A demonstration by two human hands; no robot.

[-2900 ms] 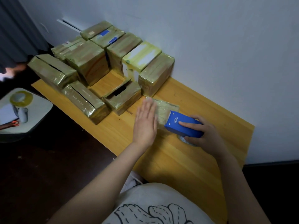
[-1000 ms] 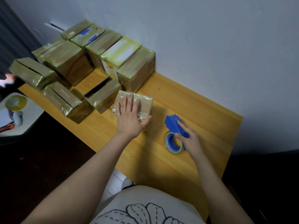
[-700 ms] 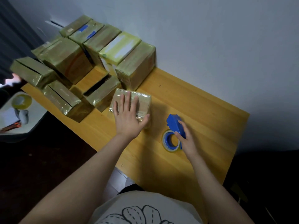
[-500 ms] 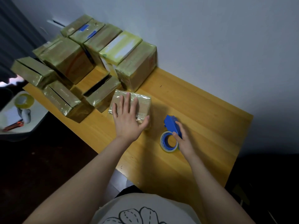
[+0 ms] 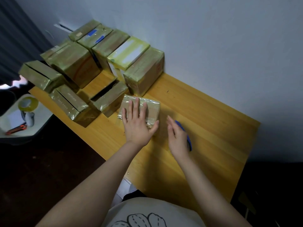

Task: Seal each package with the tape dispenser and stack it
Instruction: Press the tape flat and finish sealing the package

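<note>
A small flat package [image 5: 151,106] wrapped in clear tape lies on the wooden table [image 5: 205,128], just in front of the taped boxes. My left hand [image 5: 138,124] lies flat on top of it, fingers spread and thumb hooked over its near right corner. My right hand [image 5: 177,139] hovers just right of the package, fingers straight, holding nothing. Beneath that hand lies the blue tape dispenser [image 5: 189,139]; only a thin blue edge of it shows.
Several taped cardboard boxes [image 5: 142,69] stand in rows at the back left against the wall, some with open slits on top [image 5: 108,95]. A low side table [image 5: 21,118] at the far left holds a yellowish tape roll [image 5: 28,104] and an orange cutter.
My right hand has let go of the tape dispenser and moved left and up toward the package, now covering the dispenser. My left hand stays flat on the package.
</note>
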